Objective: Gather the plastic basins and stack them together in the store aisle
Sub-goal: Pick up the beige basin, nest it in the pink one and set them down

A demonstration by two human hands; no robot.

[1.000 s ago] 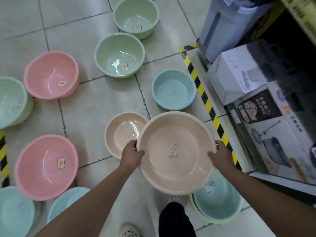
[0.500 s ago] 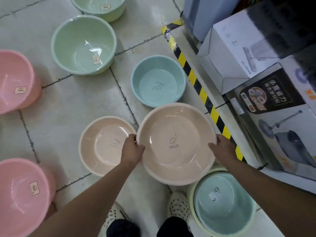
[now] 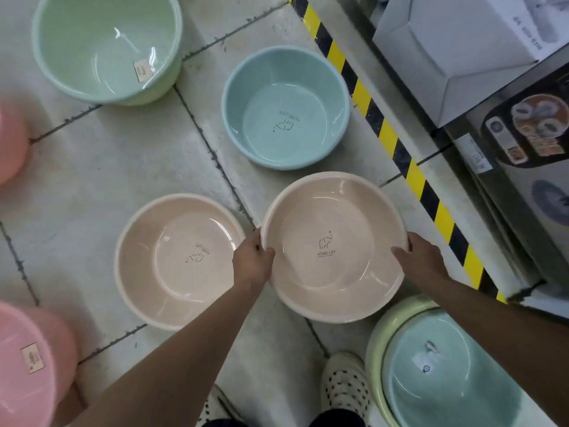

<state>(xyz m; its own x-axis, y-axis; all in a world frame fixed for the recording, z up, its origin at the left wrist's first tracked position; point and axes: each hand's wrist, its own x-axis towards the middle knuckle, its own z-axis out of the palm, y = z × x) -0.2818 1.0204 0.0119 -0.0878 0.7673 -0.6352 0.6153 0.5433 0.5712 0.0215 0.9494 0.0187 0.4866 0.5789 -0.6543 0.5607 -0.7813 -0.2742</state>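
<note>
Lower now, beige basin [image 3: 334,211] beside twin [image 3: 172,288]

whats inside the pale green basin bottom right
A light blue basin sits nested inside the pale green basin, a sticker on its floor. It covers the green basin's floor, so anything beneath cannot be seen.

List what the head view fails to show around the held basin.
Head view: fingers of the left hand and right hand, hidden beneath the rim of the held beige basin.
Head view: upper pink basin, cut by the left edge.
Head view: label in the green basin, unreadably small.
</note>
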